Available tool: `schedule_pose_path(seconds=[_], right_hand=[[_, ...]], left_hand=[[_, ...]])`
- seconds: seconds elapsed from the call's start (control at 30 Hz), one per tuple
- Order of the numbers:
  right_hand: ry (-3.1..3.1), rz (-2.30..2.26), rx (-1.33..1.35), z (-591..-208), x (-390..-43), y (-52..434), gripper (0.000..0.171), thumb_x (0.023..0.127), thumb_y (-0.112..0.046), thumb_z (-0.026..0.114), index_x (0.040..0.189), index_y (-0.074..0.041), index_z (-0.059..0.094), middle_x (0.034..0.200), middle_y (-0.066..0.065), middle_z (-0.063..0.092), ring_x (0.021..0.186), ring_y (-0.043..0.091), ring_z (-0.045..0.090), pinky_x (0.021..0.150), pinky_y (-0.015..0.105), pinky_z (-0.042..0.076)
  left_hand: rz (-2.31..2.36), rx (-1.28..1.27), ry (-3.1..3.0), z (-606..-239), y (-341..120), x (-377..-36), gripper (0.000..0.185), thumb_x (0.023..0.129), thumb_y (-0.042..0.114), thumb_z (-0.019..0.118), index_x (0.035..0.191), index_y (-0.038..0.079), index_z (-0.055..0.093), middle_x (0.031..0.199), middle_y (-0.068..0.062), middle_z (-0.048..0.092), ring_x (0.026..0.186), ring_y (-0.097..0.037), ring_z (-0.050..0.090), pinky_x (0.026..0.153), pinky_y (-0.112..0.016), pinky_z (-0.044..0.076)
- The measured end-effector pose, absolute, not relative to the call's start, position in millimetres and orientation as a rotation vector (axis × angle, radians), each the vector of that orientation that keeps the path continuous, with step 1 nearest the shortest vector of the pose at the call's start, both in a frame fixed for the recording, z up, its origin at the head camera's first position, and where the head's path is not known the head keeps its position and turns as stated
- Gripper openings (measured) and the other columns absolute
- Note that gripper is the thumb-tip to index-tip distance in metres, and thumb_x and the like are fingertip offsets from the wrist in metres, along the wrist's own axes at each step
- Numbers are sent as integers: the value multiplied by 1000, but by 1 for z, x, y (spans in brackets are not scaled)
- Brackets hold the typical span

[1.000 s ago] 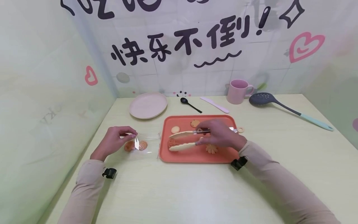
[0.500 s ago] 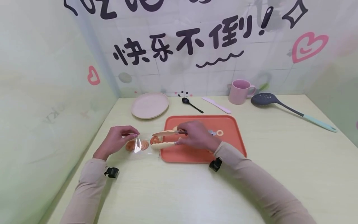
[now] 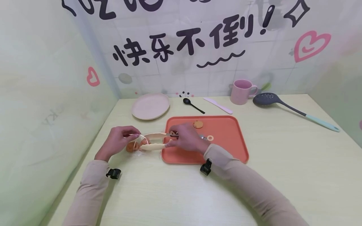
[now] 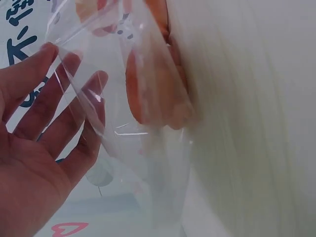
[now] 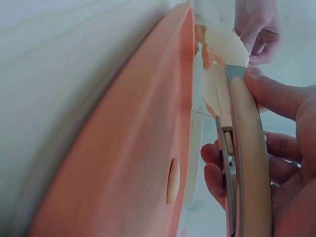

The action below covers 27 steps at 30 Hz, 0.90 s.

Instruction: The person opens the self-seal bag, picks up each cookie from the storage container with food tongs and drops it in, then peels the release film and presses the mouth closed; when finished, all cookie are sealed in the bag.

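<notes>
A clear plastic bag (image 3: 138, 147) lies on the table left of the orange tray (image 3: 226, 150), with orange biscuits (image 3: 130, 147) inside. My left hand (image 3: 135, 136) pinches the bag's upper edge and holds its mouth open; the left wrist view shows the film (image 4: 123, 98) and the biscuits (image 4: 158, 94) close up. My right hand (image 3: 172, 138) grips cream-tipped tongs (image 3: 152, 141). Their tips reach into the bag's mouth, apparently round a biscuit. In the right wrist view the tongs (image 5: 242, 148) run beside the tray's rim (image 5: 138, 148).
A round biscuit (image 3: 198, 124) and a ring biscuit (image 3: 210, 137) lie on the tray. Along the back stand a pale plate (image 3: 150, 106), black spoon (image 3: 192, 105), pink knife (image 3: 217, 105), pink mug (image 3: 241, 91) and slotted spoon (image 3: 291, 110). Walls close the left and back.
My right hand has carried the tongs, with a biscuit between their tips, leftward off the tray and into the bag's mouth. The left hand has kept its hold.
</notes>
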State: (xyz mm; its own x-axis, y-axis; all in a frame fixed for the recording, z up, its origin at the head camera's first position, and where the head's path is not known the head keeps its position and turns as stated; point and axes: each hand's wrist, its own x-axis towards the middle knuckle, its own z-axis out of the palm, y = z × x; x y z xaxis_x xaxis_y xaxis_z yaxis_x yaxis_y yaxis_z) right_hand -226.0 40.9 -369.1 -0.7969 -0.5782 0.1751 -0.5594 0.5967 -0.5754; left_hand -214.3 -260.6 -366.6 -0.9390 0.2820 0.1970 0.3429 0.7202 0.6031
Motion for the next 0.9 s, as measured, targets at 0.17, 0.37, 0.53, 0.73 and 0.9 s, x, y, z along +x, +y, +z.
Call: schedule_pose_path(seconds=[0.17, 0.37, 0.53, 0.73, 0.9], right_hand=[[2653, -1053, -913, -366, -231, 41, 29, 80, -38, 85, 83, -18, 64, 68, -3, 49, 62, 8, 40, 57, 21, 32], [2777, -886, -1020, -360, -230, 37, 31, 83, -38, 83, 94, -12, 71, 75, 2, 60, 64, 10, 41, 60, 22, 34], [2839, -794, -1155, -357, -229, 34, 39, 84, -39, 81, 108, -9, 70, 94, 4, 71, 73, 11, 51, 67, 24, 42], [2686, -1019, -982, -360, -235, 31, 33, 79, -34, 87, 96, -11, 70, 79, -2, 60, 72, 13, 51, 63, 23, 40], [2786, -841, -1060, -363, -236, 24, 39, 81, -40, 84, 101, -9, 71, 77, -2, 59, 70, 11, 48, 62, 21, 36]], left_hand=[[-999, -517, -2847, -363, -264, -214, 12, 94, 16, 72, 101, 8, 76, 96, -6, 76, 89, -19, 73, 77, -20, 56], [-954, -512, -2879, -358, -266, -213, 10, 94, 16, 72, 100, 9, 76, 97, -5, 76, 91, -20, 74, 79, -22, 57], [-961, -487, -2878, -356, -265, -212, 10, 94, 17, 72, 100, 10, 76, 96, -4, 76, 91, -19, 74, 79, -22, 57], [-1024, -490, -2879, -356, -263, -211, 11, 94, 16, 72, 101, 9, 76, 97, -6, 77, 91, -17, 74, 79, -20, 57], [-995, -492, -2897, -358, -260, -213, 9, 94, 15, 71, 100, 10, 76, 98, -5, 77, 93, -21, 75, 83, -26, 59]])
